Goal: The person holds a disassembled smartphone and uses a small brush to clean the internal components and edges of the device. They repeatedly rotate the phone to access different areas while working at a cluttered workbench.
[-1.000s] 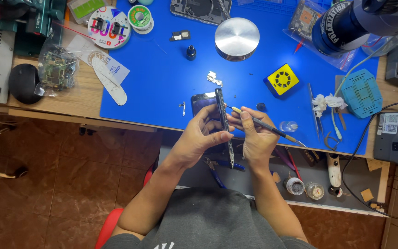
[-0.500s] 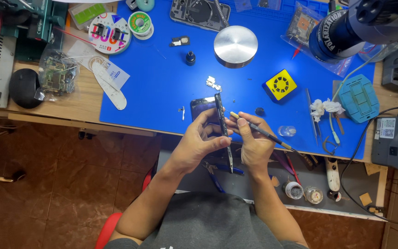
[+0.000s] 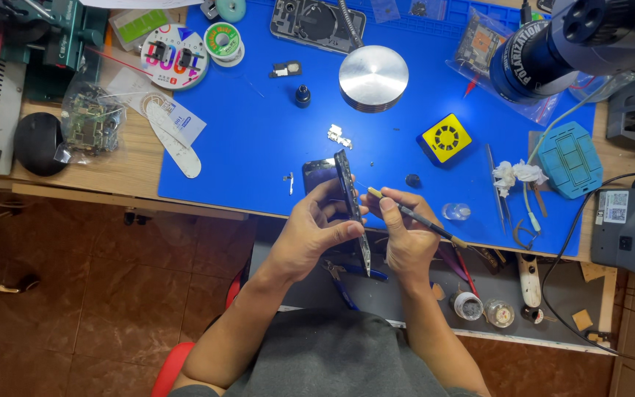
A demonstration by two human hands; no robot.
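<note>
One phone stands on edge over the blue mat, pinched in the closed fingers of the left hand. Just right of those fingers, the right hand grips one thin tool, its tip near the phone's edge, possibly touching. Beyond the fingers lie one silver disc and one yellow square block.

clear plastic bag of parts at left, white square label on grey box
</note>
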